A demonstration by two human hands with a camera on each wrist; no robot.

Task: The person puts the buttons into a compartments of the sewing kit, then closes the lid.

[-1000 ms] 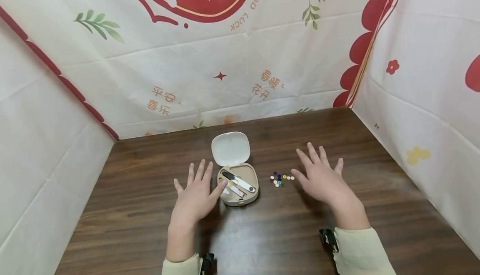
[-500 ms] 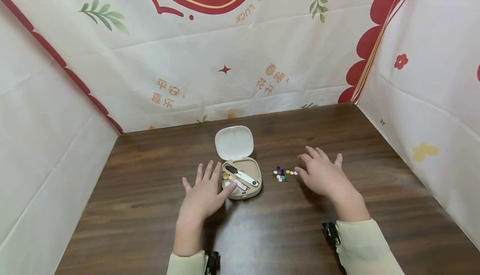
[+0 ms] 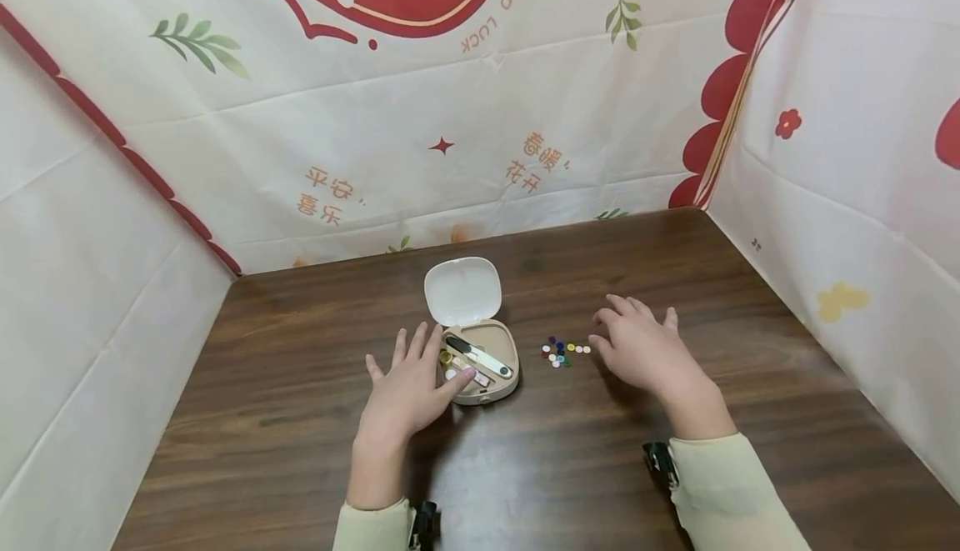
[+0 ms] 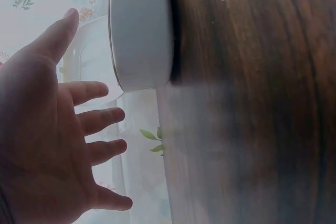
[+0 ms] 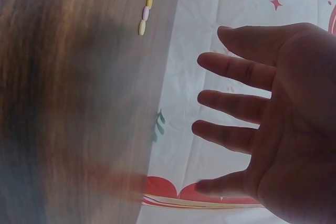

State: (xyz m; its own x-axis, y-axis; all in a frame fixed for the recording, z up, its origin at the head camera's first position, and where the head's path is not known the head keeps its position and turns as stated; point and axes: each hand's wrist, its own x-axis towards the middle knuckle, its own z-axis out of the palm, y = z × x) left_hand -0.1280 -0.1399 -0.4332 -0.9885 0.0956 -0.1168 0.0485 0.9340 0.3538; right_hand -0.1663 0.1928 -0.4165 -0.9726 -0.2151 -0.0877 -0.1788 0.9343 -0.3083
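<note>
A small beige case [image 3: 487, 384] lies open in the middle of the wooden table [image 3: 570, 468], its white lid [image 3: 462, 291] tipped back. Inside it are white-handled snips [image 3: 480, 357] and small sewing bits. My left hand [image 3: 411, 384] hovers flat, fingers spread, at the case's left side, its thumb tip over the rim; in the left wrist view the left hand [image 4: 52, 129] is open beside the case [image 4: 139, 30]. A cluster of small coloured buttons [image 3: 562, 353] lies right of the case. My right hand [image 3: 637, 349] hovers open just right of the buttons [image 5: 147, 3], holding nothing.
Cream cloth walls with red and green prints enclose the table on the left [image 3: 90, 284], back [image 3: 465, 117] and right [image 3: 855, 201]. Bare wood runs in front of the hands down to the near edge.
Both hands have lowered and drawn slightly toward the table. The left hand moved right to the case's rim, and the right hand's fingers are less splayed than a second ago.
</note>
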